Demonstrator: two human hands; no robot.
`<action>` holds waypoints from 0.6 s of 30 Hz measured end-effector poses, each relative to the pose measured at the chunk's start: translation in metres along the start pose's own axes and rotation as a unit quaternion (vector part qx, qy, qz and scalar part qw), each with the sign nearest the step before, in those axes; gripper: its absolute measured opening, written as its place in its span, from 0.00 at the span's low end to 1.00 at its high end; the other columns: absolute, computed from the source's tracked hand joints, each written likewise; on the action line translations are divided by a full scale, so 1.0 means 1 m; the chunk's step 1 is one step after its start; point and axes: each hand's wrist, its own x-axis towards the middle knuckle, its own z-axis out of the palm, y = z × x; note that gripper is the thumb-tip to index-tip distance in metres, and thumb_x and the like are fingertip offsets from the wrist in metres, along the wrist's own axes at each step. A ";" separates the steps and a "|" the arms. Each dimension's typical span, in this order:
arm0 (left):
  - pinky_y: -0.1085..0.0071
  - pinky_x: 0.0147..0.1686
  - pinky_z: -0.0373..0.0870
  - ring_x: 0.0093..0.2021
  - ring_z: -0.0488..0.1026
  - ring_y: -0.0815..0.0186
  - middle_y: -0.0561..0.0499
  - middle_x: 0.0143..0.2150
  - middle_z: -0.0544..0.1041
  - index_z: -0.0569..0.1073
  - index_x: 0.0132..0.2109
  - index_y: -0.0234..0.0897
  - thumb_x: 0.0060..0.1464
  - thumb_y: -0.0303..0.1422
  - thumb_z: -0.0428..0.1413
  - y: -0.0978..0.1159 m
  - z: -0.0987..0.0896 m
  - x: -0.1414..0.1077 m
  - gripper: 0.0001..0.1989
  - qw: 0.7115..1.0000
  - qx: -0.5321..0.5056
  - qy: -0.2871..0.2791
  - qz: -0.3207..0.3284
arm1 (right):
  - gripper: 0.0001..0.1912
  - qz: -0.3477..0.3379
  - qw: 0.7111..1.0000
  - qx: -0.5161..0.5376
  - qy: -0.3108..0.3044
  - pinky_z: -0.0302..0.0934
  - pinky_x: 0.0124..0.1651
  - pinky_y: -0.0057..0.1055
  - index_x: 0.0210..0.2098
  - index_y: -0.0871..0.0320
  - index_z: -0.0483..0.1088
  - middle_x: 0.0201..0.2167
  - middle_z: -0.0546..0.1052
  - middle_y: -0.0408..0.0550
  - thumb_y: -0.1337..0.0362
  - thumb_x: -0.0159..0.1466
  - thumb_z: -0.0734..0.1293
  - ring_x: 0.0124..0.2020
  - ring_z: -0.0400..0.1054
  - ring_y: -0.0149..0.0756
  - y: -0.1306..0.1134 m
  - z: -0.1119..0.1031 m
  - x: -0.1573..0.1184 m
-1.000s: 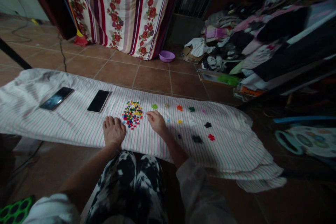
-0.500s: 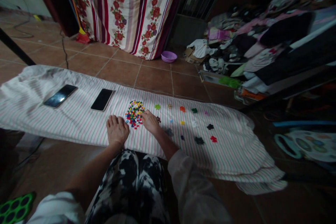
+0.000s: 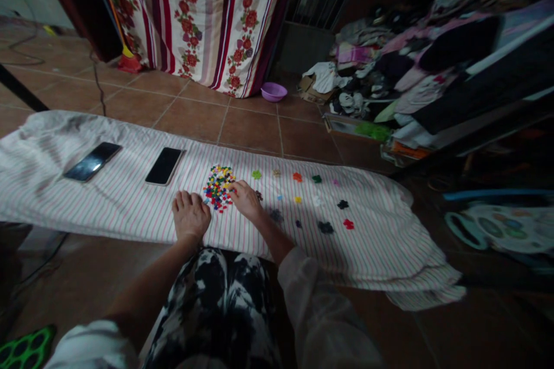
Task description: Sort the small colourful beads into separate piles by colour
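A mixed pile of tiny coloured pieces [image 3: 220,184] lies on a striped cloth [image 3: 242,236]. My left hand [image 3: 191,214] rests flat on the cloth just left of the pile, fingers stretched out, holding nothing. At the pile's right edge, my right hand [image 3: 246,200] has its fingertips pinched together; anything between them is too small to make out. To its right are small single-colour groups, among them lime green pieces [image 3: 257,174], orange pieces [image 3: 296,177], yellow pieces [image 3: 298,199], black pieces [image 3: 343,204] and red pieces [image 3: 348,223]. Brown pieces [image 3: 258,195] lie close behind my right hand.
Two phones, a nearer one [image 3: 164,166] and a farther one [image 3: 92,162], lie on the cloth at left. Beyond it are a purple basin [image 3: 273,91], a floral curtain [image 3: 190,17] and heaped clothes [image 3: 402,63]. A green object with round holes [image 3: 26,348] is at lower left.
The whole view has shifted slightly, so the surroundings sit a little farther left. My right hand stays pinched at the pile's edge, and my left hand remains flat.
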 end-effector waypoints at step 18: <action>0.56 0.53 0.57 0.57 0.60 0.49 0.35 0.47 0.69 0.70 0.42 0.30 0.55 0.37 0.42 0.003 -0.007 -0.001 0.18 1.000 0.017 0.001 0.010 | 0.12 0.042 0.991 0.062 0.109 0.62 0.47 0.29 0.41 0.54 0.73 0.38 0.75 0.46 0.69 0.62 0.60 0.40 0.69 0.33 0.043 -0.036 -0.032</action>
